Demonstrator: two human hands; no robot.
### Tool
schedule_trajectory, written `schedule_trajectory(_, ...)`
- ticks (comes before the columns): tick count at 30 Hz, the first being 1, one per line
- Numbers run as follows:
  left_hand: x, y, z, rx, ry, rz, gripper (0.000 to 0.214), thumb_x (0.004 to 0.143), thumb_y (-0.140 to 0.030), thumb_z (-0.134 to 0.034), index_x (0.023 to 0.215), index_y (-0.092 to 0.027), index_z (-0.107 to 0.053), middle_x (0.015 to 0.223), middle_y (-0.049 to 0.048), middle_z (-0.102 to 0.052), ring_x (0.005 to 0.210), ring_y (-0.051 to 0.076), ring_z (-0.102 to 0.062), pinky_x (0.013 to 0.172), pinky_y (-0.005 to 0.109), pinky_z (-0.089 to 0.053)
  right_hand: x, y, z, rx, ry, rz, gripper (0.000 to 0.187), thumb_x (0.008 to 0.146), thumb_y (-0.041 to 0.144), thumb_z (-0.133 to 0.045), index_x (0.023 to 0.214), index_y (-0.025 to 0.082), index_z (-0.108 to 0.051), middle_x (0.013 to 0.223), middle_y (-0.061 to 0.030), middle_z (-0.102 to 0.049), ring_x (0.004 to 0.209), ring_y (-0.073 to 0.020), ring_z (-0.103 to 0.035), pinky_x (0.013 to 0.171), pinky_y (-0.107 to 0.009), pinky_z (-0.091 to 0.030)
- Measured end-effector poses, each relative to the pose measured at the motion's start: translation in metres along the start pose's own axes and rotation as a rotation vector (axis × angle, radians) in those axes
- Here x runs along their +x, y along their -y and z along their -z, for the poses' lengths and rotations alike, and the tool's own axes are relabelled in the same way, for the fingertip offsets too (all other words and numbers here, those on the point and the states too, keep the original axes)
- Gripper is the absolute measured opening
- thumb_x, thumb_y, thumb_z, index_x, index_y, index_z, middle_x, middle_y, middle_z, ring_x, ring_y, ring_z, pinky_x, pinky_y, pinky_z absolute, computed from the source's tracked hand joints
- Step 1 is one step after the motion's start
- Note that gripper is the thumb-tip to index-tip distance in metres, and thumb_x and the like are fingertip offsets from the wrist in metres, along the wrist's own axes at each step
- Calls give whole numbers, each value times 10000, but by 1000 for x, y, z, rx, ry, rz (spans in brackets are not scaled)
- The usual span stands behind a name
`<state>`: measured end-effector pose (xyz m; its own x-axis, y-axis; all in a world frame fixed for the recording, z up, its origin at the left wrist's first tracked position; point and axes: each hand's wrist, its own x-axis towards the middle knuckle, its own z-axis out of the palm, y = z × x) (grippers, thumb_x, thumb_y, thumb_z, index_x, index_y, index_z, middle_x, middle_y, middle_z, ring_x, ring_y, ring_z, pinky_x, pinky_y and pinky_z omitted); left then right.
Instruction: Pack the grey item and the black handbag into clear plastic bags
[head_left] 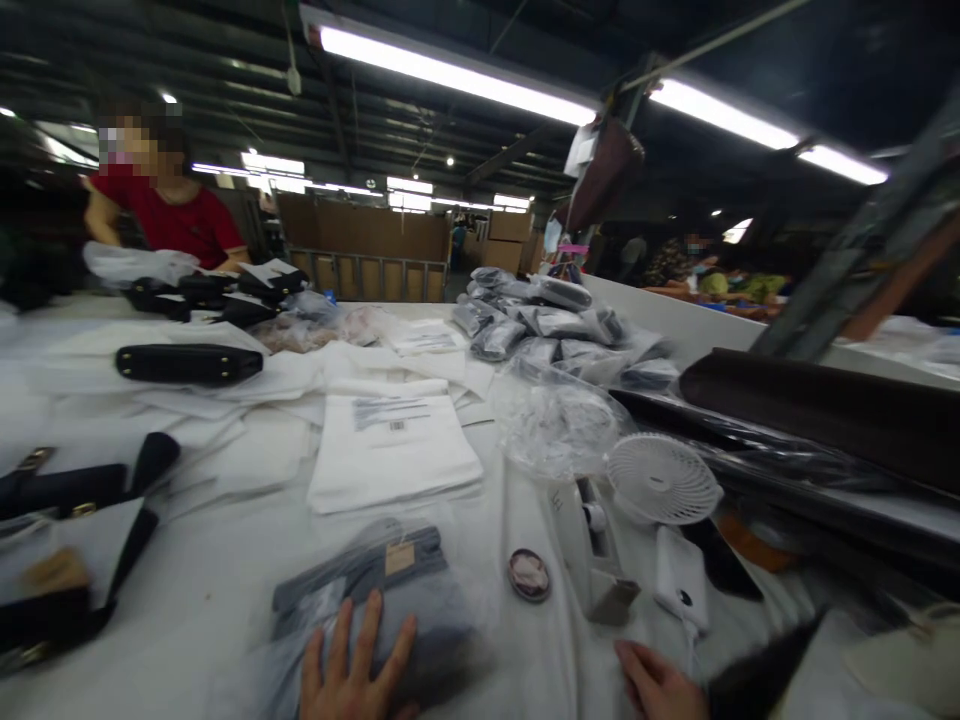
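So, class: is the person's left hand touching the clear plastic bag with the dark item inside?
Touching. The head view shows the left hand lying flat, fingers spread, pressed on the clear plastic bag.

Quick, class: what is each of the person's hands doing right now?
Left hand: open, fingers spread flat on the clear plastic bag holding a grey item.
Right hand: resting on the white table cover; whether it grips anything cannot be told.

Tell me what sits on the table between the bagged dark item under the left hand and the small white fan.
In the head view, a small round tin lies between the bagged item and the fan.
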<state>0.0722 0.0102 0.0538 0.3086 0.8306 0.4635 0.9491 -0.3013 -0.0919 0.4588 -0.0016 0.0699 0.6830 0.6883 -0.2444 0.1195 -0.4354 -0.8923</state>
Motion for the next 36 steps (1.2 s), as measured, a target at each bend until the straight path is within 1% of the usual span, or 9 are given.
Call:
schedule_trajectory(6, 5, -2, 8, -81, 26, 69, 818, 652, -319, -798, 1372, -471, -439, 1459, 102, -455, 1325, 444, -379, 1016, 658, -324, -40, 123, -36, -413, 702, 699, 314, 860, 489, -528, 797, 212, -662, 777, -15, -677, 758, -187, -618, 724, -267, -473)
schedule_trajectory(10, 3, -4, 9, -100, 29, 83, 841, 670, -314, -795, 1393, -477, -398, 1472, 95, -438, 1336, 435, -366, 1024, 654, -320, -62, 205, -81, -717, 1146, 1067, 172, 903, 252, -532, 861, 195, -689, 846, -2, -700, 795, -136, -622, 759, -206, -449)
schedule_trajectory(13, 3, -4, 11, -92, 27, 88, 862, 652, -291, -805, 1387, -484, -398, 1474, 99, -435, 1333, 433, -374, 1017, 652, -328, -57, 230, -123, -913, 1303, 1191, 87, 826, 184, -640, 847, 219, -717, 805, 28, -710, 748, -121, -613, 749, -197, -433)
schedule_trajectory(19, 5, -2, 6, -65, -13, 62, 895, 614, -553, -815, 1397, -478, -386, 1437, 120, -470, 1292, 450, -410, 999, 654, -327, -52, 229, -189, -1217, 1242, 1343, 162, 643, 60, -676, 684, 215, -696, 711, 31, -704, 574, -129, -551, 587, -246, -369)
schedule_trajectory(25, 5, 2, 0, -71, -59, 5, 841, 660, -790, -618, 1402, -465, -390, 1421, 123, -487, 1273, 451, -421, 984, 644, -311, -60, 215, -217, -1339, 1087, 1411, 139, 637, 240, -789, 717, 205, -681, 705, -38, -708, 686, -213, -645, 648, -281, -419)
schedule_trajectory(28, 4, 1, -2, -121, -61, 63, 847, 625, -750, -690, 1378, -472, -418, 1417, 113, -495, 1288, 455, -406, 1016, 656, -276, -48, 217, -220, -1327, 913, 1372, 396, 637, 336, -841, 949, 157, -677, 817, -119, -726, 783, -298, -682, 667, -317, -464)
schedule_trajectory(30, 3, 0, -3, -142, -80, 75, 846, 618, -740, -701, 1372, -475, -424, 1401, 109, -512, 1290, 452, -403, 1025, 658, -264, -43, 221, -215, -1287, 761, 1330, 392, 765, 309, -760, 1080, 114, -633, 891, -167, -721, 839, -328, -686, 701, -352, -490)
schedule_trajectory(32, 4, -1, -4, -136, -101, 58, 843, 628, -755, -679, 1378, -473, -418, 1382, 111, -528, 1290, 454, -400, 1021, 662, -261, -49, 218, -205, -1216, 657, 1294, 242, 927, 274, -564, 1107, 122, -618, 938, -159, -720, 877, -298, -689, 755, -361, -510)
schedule_trajectory(36, 8, -4, -1, -98, -58, 62, 859, 622, -720, -713, 1385, -466, -410, 1420, 116, -496, 1298, 455, -391, 1031, 670, -251, -81, 174, -181, -1058, 654, 1298, 322, 1008, 322, -398, 1233, 186, -584, 1184, -117, -677, 1089, -218, -636, 957, -335, -489)
